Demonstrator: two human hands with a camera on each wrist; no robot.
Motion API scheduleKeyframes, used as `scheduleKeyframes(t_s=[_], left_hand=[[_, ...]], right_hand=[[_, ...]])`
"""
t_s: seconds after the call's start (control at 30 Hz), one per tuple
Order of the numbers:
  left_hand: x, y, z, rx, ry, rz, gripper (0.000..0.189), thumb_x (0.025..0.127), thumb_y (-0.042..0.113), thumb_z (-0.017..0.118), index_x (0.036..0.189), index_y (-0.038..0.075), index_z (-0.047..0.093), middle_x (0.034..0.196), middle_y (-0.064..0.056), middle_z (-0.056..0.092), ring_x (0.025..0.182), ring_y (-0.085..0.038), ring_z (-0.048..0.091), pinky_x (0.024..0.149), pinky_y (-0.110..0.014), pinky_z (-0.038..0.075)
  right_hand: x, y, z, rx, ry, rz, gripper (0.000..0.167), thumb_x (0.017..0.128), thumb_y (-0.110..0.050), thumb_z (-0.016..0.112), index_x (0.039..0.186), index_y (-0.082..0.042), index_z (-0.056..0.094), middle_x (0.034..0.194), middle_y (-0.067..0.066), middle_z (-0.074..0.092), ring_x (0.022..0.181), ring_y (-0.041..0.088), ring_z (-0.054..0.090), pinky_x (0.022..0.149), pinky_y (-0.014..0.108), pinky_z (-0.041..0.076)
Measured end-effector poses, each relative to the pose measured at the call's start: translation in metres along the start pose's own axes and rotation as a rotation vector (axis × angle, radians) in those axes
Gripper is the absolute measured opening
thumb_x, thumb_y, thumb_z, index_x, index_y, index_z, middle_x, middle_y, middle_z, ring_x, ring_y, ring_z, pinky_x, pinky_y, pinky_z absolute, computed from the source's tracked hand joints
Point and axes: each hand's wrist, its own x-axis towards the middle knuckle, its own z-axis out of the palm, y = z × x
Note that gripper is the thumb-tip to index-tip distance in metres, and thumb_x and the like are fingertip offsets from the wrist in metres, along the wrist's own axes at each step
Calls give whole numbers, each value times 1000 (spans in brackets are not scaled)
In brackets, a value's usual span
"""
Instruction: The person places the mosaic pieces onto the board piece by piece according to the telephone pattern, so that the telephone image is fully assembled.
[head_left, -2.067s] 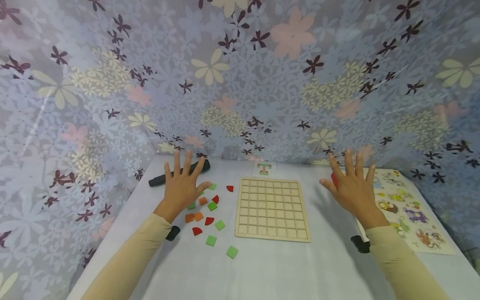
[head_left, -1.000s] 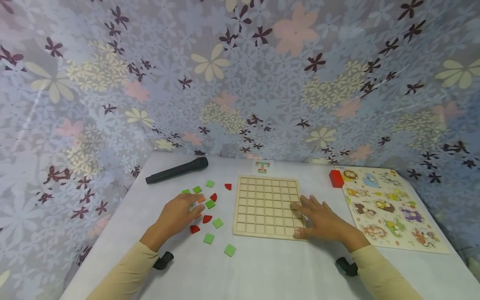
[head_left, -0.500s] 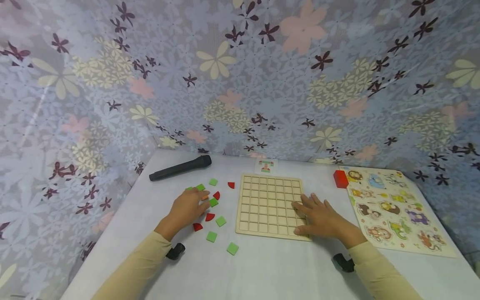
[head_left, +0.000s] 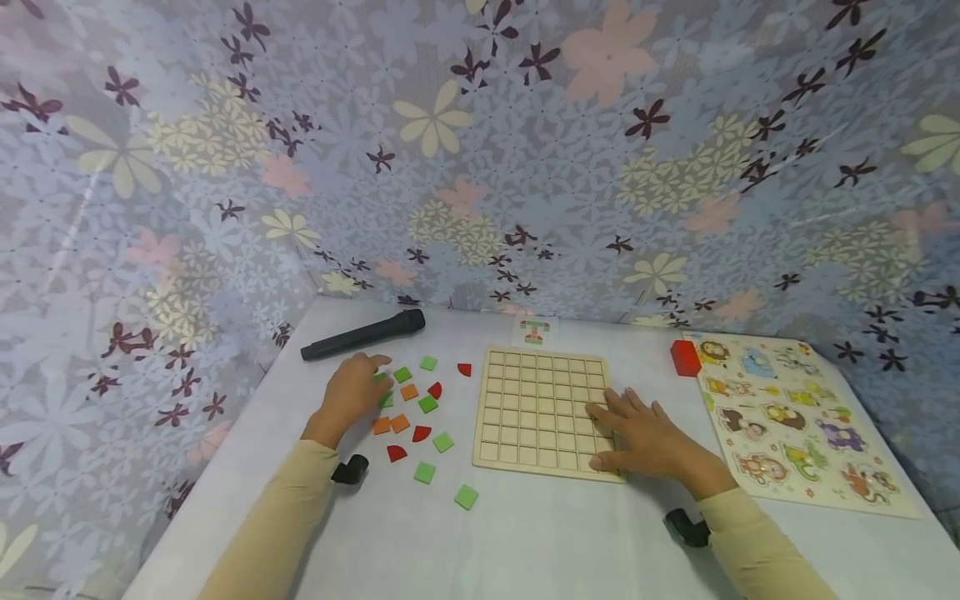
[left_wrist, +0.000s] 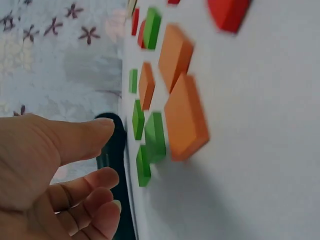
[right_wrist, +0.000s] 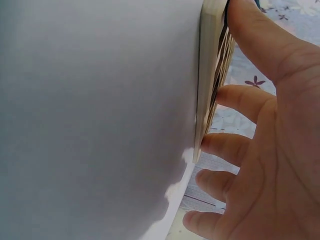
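My left hand (head_left: 352, 390) hovers at the left side of the scattered tiles, thumb and fingers apart and nothing between them. Close beneath it are green square tiles (left_wrist: 155, 137), partly covered by the hand in the head view. Several orange square tiles (head_left: 400, 423) and red quarter-round pieces (head_left: 422, 433) lie just right of it. Fingers spread, my right hand (head_left: 645, 437) rests on the right edge of the wooden grid board (head_left: 540, 408). The right wrist view shows its thumb and fingertips (right_wrist: 212, 143) at the board's rim.
A black microphone (head_left: 363, 335) lies at the back left. Behind the board is a small pattern card (head_left: 536, 332). To the right are a red block (head_left: 686, 358) and an animal picture puzzle (head_left: 810, 425). A floral curtain (head_left: 480, 167) rises behind the table.
Both hands came down from a raised, spread position, the right onto the board's edge. In the last half second my left hand drew back leftward off the orange tiles, uncovering them.
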Motion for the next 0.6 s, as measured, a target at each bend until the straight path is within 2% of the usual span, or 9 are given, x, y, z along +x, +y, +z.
scheduleKeyframes(t_s=[0.13,0.37,0.5,0.6], left_hand=[[8,-12,-3,-36,-52,-19,44,96,20,68,137,5,63,124,-21,66,115,-38,62,96,-54,50],[7,-35,-10,-90,-66,-122,43,95,16,67,135,1,63,125,-23,67,117,-40,62,98,-56,48],[6,-39,-9,-140,-100,-105,43,93,14,69,133,1,64,121,-24,67,113,-39,62,99,-55,47],[4,-38,-6,-199,-98,-111,38,91,14,71,128,4,68,119,-21,67,111,-37,61,98,-53,47]], right_hand=[[0,-1,0,6,-3,2,94,84,-68,69,155,-13,44,163,28,25,147,59,16,106,82,12],[1,-2,0,7,-1,-11,93,85,-69,67,156,-14,43,164,26,24,147,59,16,105,83,12],[1,-1,-1,6,0,-5,93,85,-67,68,156,-13,44,164,26,25,147,58,16,106,83,13],[2,0,0,14,-1,-6,93,84,-68,68,155,-13,44,163,27,25,147,59,16,105,83,12]])
